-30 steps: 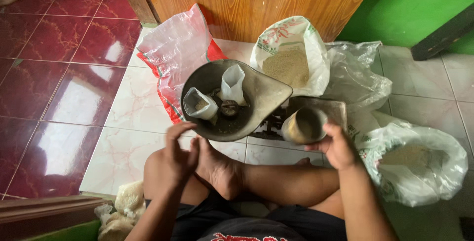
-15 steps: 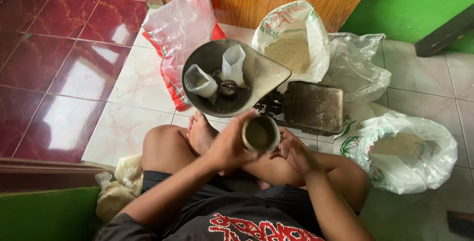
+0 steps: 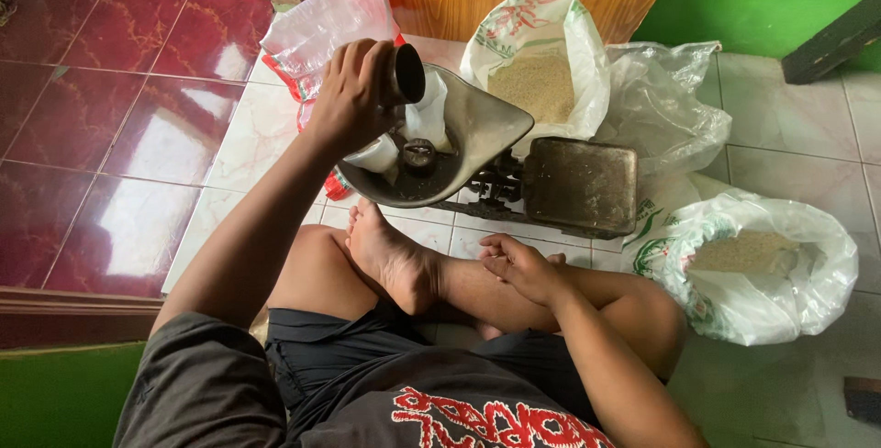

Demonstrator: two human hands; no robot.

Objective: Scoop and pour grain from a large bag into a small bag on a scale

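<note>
On tiled floor, my left hand (image 3: 353,99) clamps a dark round metal cup (image 3: 407,73), tipped sideways over the grey metal scale pan (image 3: 477,127), right hand (image 3: 521,267) loosely curled, empty, on my shin nearer me.

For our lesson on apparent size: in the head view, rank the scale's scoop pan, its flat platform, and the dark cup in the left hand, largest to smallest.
1. Scoop pan, largest.
2. Flat platform, not much smaller.
3. Dark cup, clearly smallest, though held nearer the camera.
</note>
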